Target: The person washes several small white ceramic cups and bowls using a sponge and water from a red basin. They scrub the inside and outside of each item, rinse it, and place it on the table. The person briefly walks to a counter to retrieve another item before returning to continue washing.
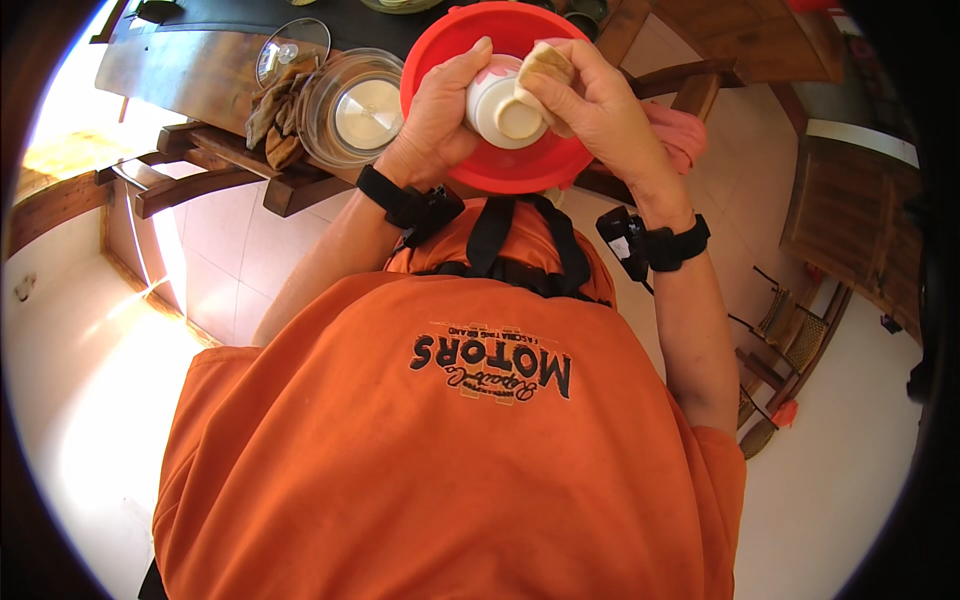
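Note:
A small white ceramic bowl with a pink floral pattern is tipped so that its foot ring faces me. My left hand grips the bowl from the left, thumb along its upper side. In my right hand is a tan and white cleaning pad, perhaps a sponge or folded cloth, pressed against the bowl's right side. Both hands are over a red plastic basin. The inside of the bowl is turned away, and the hands cover part of the basin's interior.
Left of the basin stands a clear glass bowl beside crumpled brown rags and a glass lid on the wooden table. A pink cloth hangs at the right. Dark wooden bars edge the left side.

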`<act>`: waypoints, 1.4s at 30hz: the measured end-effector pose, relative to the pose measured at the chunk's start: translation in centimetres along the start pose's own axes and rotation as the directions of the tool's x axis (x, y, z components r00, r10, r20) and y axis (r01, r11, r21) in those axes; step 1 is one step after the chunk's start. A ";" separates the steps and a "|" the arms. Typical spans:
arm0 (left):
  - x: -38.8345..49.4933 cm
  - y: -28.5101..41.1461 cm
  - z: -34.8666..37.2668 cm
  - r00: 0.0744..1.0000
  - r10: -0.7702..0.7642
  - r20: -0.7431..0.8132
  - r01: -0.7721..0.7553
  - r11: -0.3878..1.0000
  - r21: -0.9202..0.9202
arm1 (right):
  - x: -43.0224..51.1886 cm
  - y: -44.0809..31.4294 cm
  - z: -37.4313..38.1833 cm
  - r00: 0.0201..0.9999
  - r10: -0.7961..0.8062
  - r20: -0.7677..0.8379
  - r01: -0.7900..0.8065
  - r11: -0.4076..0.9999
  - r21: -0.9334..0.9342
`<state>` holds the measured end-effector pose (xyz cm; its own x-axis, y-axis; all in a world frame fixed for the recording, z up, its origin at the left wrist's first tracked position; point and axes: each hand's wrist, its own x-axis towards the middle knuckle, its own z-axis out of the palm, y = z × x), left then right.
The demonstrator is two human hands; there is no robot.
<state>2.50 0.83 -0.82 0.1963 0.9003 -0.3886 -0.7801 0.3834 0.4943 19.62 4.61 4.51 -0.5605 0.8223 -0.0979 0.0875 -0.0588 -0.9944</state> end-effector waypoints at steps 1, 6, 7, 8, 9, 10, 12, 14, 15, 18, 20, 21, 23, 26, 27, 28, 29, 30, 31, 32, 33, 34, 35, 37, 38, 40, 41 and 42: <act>0.1 -0.1 0.0 1.000 0.024 0.004 -0.025 0.999 0.033 | 0.3 -0.1 0.3 1.000 -0.009 -0.015 0.009 1.000 -0.012; -0.2 -0.8 0.5 0.995 0.096 -0.010 -0.095 0.989 0.110 | 1.5 0.1 1.1 0.995 0.098 -0.010 -0.099 0.992 -0.072; -0.3 -0.8 0.7 0.995 0.100 -0.011 -0.098 0.988 0.119 | 1.7 0.3 1.2 0.996 0.088 -0.026 -0.090 0.992 -0.085; -0.5 -0.8 0.7 0.995 0.104 -0.011 -0.101 0.987 0.128 | 1.7 0.5 1.0 0.990 0.134 -0.038 -0.136 0.988 -0.073; -0.6 -0.8 0.8 0.995 0.098 -0.011 -0.096 0.988 0.119 | 1.8 0.8 1.0 0.982 0.180 -0.049 -0.183 0.981 -0.062; -0.8 -0.9 0.8 0.996 0.092 -0.009 -0.090 0.990 0.108 | 1.8 1.1 0.9 0.972 0.226 -0.059 -0.229 0.972 -0.051; -0.8 -0.8 0.8 0.997 0.080 0.005 -0.080 0.993 0.082 | 1.7 1.5 0.9 0.979 0.190 -0.080 -0.187 0.981 0.041; -0.8 -0.7 0.6 0.998 0.062 0.026 -0.063 0.997 0.041 | 1.6 1.6 0.8 0.974 0.196 -0.113 -0.182 0.976 0.117; -0.8 -0.6 0.6 0.997 0.051 0.051 -0.053 0.998 0.023 | 1.5 1.7 0.8 0.966 0.217 -0.137 -0.197 0.969 0.146; -0.8 -0.2 0.3 0.996 0.026 0.090 -0.022 0.998 -0.051 | 0.9 1.6 0.6 0.953 0.292 -0.084 -0.256 0.920 0.297; -0.8 0.0 0.1 0.993 0.042 0.107 -0.029 0.992 -0.121 | 0.8 1.6 0.8 0.953 0.301 -0.042 -0.258 0.873 0.414; -0.7 0.1 0.0 0.997 0.027 0.078 -0.018 0.993 -0.116 | 0.8 1.8 1.1 0.957 0.286 -0.045 -0.232 0.851 0.471; -0.3 0.2 -0.2 0.990 0.044 0.131 -0.025 0.990 -0.142 | 1.0 2.1 1.6 0.955 0.271 -0.123 -0.171 0.839 0.516; 0.4 -0.3 0.0 0.995 0.099 -0.019 -0.096 0.988 0.123 | 1.2 2.5 1.9 0.915 0.249 -0.317 -0.091 0.893 0.440; 0.5 -0.5 0.1 0.994 0.102 -0.024 -0.097 0.983 0.159 | 1.3 2.6 1.8 0.904 0.228 -0.361 -0.077 0.918 0.388; 0.5 -0.7 0.3 0.994 0.106 -0.029 -0.099 0.976 0.194 | 1.4 2.7 1.6 0.896 0.182 -0.405 -0.041 0.942 0.333; 0.5 -0.8 0.5 0.994 0.109 -0.032 -0.099 0.968 0.230 | 1.5 2.9 1.5 0.883 0.163 -0.439 -0.040 0.960 0.276; 0.4 -0.8 0.7 0.997 0.069 -0.039 -0.059 0.977 0.206 | 1.7 3.1 1.4 0.873 0.121 -0.473 -0.018 0.976 0.216; 0.1 -0.8 0.9 0.999 0.025 -0.045 -0.017 0.983 0.180 | 1.9 3.3 1.2 0.859 0.078 -0.506 0.002 0.988 0.155; -0.1 -0.9 1.1 0.999 -0.018 -0.049 0.025 0.988 0.155 | 2.0 3.5 1.2 0.856 0.028 -0.516 0.013 0.997 0.075; -0.2 -0.8 1.4 0.999 -0.022 -0.042 0.030 0.979 0.202 | 2.1 3.7 1.2 0.854 -0.022 -0.520 0.024 1.000 -0.004; -0.4 -0.8 1.6 0.999 -0.028 -0.036 0.036 0.968 0.249 | 2.2 3.8 1.2 0.851 -0.072 -0.519 0.034 0.996 -0.082; -0.5 -0.7 1.7 1.000 -0.024 -0.013 0.026 0.958 0.287 | 2.2 3.9 1.3 0.860 -0.083 -0.503 0.024 0.992 -0.123; -0.6 -0.6 1.8 1.000 0.014 -0.015 -0.009 0.953 0.301 | 1.9 3.9 1.4 0.876 -0.092 -0.474 -0.010 0.978 -0.208; -0.7 -0.4 1.7 0.999 0.038 -0.007 -0.034 0.952 0.305 | 1.7 3.7 1.5 0.896 -0.097 -0.434 0.027 0.986 -0.165; -0.9 -0.1 1.3 1.000 0.013 0.019 -0.018 0.971 0.237 | 1.0 3.2 1.4 0.923 -0.095 -0.373 0.064 0.993 -0.095; -0.9 0.0 1.1 0.999 0.001 0.036 -0.008 0.979 0.202 | 0.6 2.9 1.3 0.938 -0.083 -0.338 0.055 0.994 -0.093; -0.9 0.2 0.9 0.999 -0.017 0.048 0.010 0.990 0.139 | 0.2 2.5 1.2 0.951 -0.071 -0.301 0.045 0.995 -0.092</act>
<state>2.65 0.29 0.33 0.2376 0.9024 -0.3595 -0.6880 0.4176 0.5936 18.77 3.97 1.92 -0.2916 0.9565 -0.0111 0.1373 0.0304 -0.9901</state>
